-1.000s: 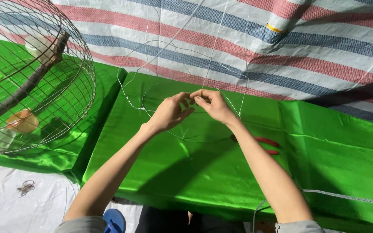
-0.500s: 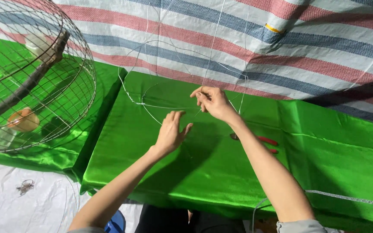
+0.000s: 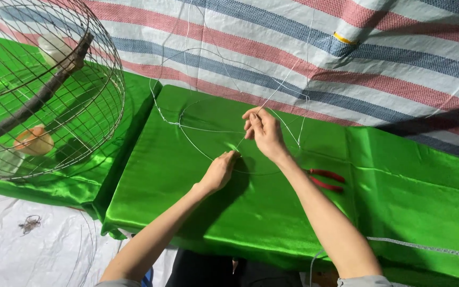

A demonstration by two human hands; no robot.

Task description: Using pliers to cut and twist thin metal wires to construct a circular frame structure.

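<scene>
Head view: the left hand (image 3: 220,171) is closed, pinching the thin wire (image 3: 251,125) low on the green cloth (image 3: 399,212); the right hand (image 3: 264,132) pinches it higher up. The wire runs diagonally up-right between them, both hands on it. Half a second ago the left hand was open and off it.

The left hand (image 3: 220,171) pinches a thin wire (image 3: 197,127) low over the green cloth (image 3: 187,212); the right hand (image 3: 264,133) pinches it higher. Red pliers (image 3: 325,179) lie beside the right forearm. A wire cage (image 3: 43,90) stands left.
</scene>
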